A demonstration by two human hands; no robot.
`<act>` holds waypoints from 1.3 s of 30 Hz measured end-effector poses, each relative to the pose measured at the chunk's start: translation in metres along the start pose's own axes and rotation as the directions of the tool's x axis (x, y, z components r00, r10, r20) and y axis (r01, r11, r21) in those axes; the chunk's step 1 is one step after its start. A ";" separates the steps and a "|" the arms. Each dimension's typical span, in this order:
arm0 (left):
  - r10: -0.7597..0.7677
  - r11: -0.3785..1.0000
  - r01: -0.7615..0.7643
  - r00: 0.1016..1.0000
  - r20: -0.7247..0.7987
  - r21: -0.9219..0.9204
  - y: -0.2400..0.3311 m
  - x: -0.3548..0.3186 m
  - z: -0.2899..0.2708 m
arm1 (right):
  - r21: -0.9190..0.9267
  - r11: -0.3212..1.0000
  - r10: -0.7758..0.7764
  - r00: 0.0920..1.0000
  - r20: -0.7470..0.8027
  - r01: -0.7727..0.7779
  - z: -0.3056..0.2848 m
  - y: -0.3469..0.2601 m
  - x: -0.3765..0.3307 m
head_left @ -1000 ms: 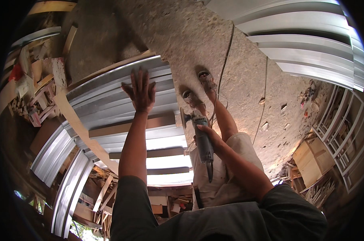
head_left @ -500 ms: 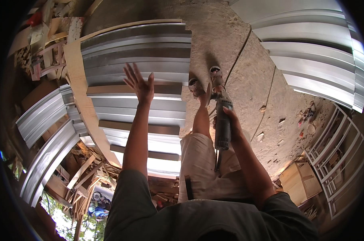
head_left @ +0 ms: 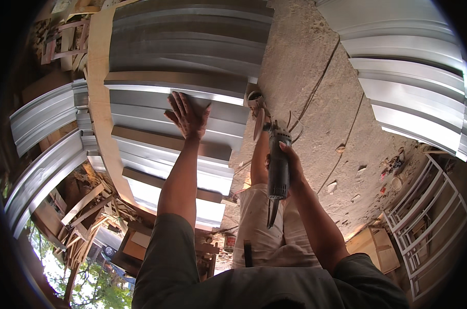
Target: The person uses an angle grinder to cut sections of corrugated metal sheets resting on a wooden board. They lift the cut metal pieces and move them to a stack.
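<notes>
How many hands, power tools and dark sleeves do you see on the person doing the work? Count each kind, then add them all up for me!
Hands: 2 (left hand, right hand)
Power tools: 1 (angle grinder)
Dark sleeves: 2 (left sleeve, right sleeve)
Total: 5

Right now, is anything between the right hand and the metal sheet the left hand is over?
Yes: the grinder, gripped in the right hand. Its disc is close to the edge of the sheet. A foot is also near that edge.
</notes>
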State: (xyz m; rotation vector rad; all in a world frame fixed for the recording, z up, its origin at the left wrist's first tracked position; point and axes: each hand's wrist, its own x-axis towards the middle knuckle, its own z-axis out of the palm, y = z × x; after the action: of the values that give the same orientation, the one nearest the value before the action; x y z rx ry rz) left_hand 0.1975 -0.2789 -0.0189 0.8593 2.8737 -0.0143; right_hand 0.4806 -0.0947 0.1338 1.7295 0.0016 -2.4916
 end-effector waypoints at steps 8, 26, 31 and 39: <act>-0.066 0.998 0.066 0.998 0.003 0.015 0.011 0.001 -0.008 | 0.038 0.995 -0.093 0.993 0.074 0.091 -0.003 0.018 0.023; -0.130 0.991 0.126 0.982 0.135 0.036 0.019 0.004 -0.024 | 0.085 0.994 -0.084 0.988 0.127 0.073 0.009 0.030 0.034; -0.103 0.995 0.101 0.991 0.084 0.025 0.016 0.003 -0.019 | 0.087 0.994 -0.080 0.990 0.113 0.070 -0.002 0.047 0.046; -0.041 0.999 0.041 0.999 0.011 0.003 0.007 0.000 -0.007 | 0.062 0.996 -0.068 0.997 0.045 0.065 -0.013 0.076 0.036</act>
State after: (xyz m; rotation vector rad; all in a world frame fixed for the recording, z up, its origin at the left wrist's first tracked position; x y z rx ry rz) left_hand 0.2004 -0.2730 -0.0118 0.7981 2.8813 -0.0274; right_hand 0.4873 -0.1722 0.1004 1.7208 -0.0202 -2.6055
